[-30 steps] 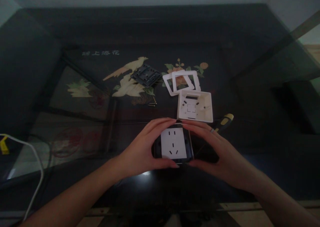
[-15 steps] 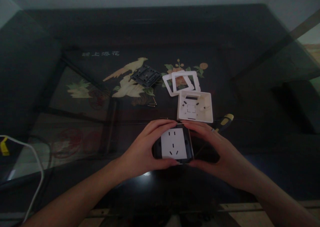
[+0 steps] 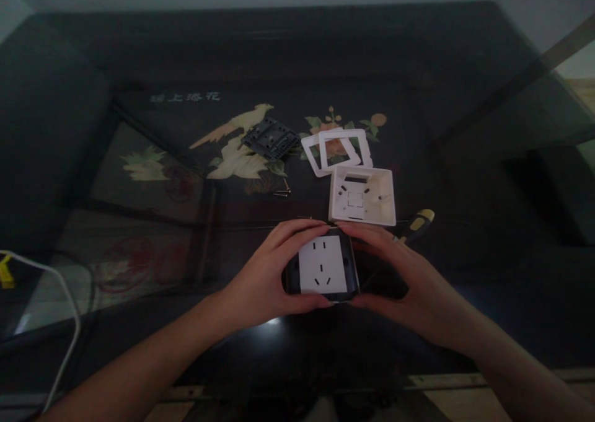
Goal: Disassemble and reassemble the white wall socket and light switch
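Note:
Between my hands is a wall socket (image 3: 321,266), with a white slotted face set in a black frame. My left hand (image 3: 267,273) grips its left side, fingers over the far edge and thumb along the near edge. On the other side my right hand (image 3: 404,270) holds it the same way, a ring on one finger. Just beyond the socket stands an open white mounting box (image 3: 362,196). A screwdriver (image 3: 419,224) with a yellow and black handle lies by my right fingers, its shaft partly hidden.
Two white square frames (image 3: 341,149) overlap behind the box. To their left lie a black plastic plate (image 3: 271,139) and several screws (image 3: 282,191). A white cable (image 3: 69,298) with a yellow tag (image 3: 6,272) runs along the left of the dark, glossy table (image 3: 260,366).
Both hands keep the same grip on the socket. The whole view has shifted very slightly; nothing else visibly differs.

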Demonstrator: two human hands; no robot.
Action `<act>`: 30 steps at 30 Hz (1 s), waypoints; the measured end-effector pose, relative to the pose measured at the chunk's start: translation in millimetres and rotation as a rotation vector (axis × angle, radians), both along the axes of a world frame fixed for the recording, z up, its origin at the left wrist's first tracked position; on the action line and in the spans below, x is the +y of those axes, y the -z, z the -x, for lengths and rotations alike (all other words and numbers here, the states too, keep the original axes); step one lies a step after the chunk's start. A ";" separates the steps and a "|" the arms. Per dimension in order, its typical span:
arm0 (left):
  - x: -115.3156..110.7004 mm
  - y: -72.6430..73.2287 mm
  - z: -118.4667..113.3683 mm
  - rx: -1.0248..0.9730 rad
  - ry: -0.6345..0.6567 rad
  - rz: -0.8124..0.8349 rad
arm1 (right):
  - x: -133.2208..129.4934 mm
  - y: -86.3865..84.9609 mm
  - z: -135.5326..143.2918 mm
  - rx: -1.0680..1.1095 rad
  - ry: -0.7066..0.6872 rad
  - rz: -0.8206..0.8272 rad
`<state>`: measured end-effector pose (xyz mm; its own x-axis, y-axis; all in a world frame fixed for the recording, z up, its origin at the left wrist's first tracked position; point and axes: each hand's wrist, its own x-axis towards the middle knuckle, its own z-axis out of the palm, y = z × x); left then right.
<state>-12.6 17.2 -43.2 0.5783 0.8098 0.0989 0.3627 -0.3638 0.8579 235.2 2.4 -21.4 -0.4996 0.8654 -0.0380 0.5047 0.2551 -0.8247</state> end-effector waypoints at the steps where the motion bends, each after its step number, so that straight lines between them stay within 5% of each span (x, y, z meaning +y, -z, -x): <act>1: -0.1 0.1 0.2 0.001 0.002 0.000 | -0.1 0.1 0.2 -0.002 0.001 0.000; 30: 0.4 -0.3 -0.8 -0.014 -0.056 -0.001 | 0.9 -0.9 0.2 -0.013 -0.009 -0.032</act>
